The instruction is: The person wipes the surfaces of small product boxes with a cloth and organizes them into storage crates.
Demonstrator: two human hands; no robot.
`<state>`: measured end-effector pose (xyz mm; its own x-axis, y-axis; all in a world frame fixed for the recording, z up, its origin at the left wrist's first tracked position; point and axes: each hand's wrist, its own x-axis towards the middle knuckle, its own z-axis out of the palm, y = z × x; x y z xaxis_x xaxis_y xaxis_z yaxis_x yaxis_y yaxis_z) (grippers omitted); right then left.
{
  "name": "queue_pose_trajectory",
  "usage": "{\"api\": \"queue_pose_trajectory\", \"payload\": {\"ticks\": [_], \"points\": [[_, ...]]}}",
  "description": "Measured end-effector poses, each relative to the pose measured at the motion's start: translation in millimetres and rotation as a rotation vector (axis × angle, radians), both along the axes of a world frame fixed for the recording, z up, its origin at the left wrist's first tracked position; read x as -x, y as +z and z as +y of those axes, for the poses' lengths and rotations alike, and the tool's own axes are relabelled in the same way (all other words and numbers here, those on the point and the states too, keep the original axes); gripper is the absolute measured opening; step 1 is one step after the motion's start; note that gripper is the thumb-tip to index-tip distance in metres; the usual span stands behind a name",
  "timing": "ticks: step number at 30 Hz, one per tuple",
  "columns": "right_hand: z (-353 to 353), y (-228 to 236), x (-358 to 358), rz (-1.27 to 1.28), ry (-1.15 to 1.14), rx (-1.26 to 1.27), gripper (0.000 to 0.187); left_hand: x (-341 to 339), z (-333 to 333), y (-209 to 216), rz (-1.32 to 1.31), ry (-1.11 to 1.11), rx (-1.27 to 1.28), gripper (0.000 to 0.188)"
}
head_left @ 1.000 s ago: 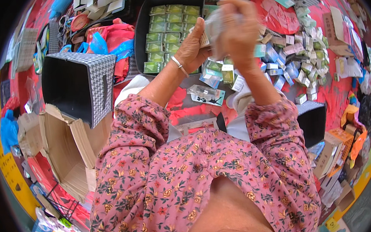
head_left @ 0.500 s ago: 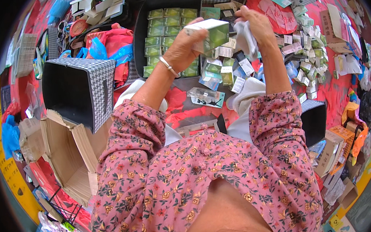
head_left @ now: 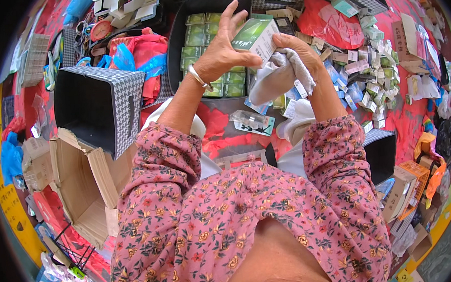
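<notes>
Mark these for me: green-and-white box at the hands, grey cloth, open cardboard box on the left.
Green-and-white box (head_left: 252,37): head view, green face.
Grey cloth (head_left: 278,79): head view, hanging part.
Open cardboard box (head_left: 76,184): head view, inner wall.

Smooth cardboard box (head_left: 258,39), matt cloth (head_left: 278,79)

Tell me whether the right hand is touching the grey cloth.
Touching. The head view shows the grey cloth bunched against the right hand, its upper part under the fingers and the rest hanging below.
</notes>
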<state>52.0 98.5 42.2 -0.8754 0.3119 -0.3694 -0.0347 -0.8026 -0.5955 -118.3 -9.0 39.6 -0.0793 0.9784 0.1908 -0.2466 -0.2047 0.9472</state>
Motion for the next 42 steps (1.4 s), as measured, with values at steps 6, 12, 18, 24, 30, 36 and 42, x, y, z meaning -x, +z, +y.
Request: {"api": "queue_pose_trajectory", "payload": {"ticks": [6,12,18,24,30,36,42], "points": [[-1,4,6,-0.04,-0.109,-0.197,0.036,-4,-1,0,-0.288,-0.128,0.173,0.09],[-3,7,13,-0.037,-0.072,-0.287,0.037,-12,-6,-3,-0.719,-0.186,0.061,0.078],[-11,12,15,-0.158,-0.152,-0.33,0.033,-2,1,-12,-0.736,-0.212,0.155,0.068],[-14,30,17,-0.135,-0.9,-0.909,0.016,-13,-3,-3,-0.564,-0.106,0.231,0.076],[-40,54,27,-0.203,-0.295,-1.831,0.012,-31,-5,10,0.113,-0.283,0.336,0.086],[-5,11,20,-0.536,-0.605,-1.91,0.017,-36,-3,-6,0.199,-0.165,0.223,0.091],[43,-4,-8,-0.67,-0.898,-1.502,0.015,-27,-1,-7,-0.188,-0.105,0.216,0.087]]}}
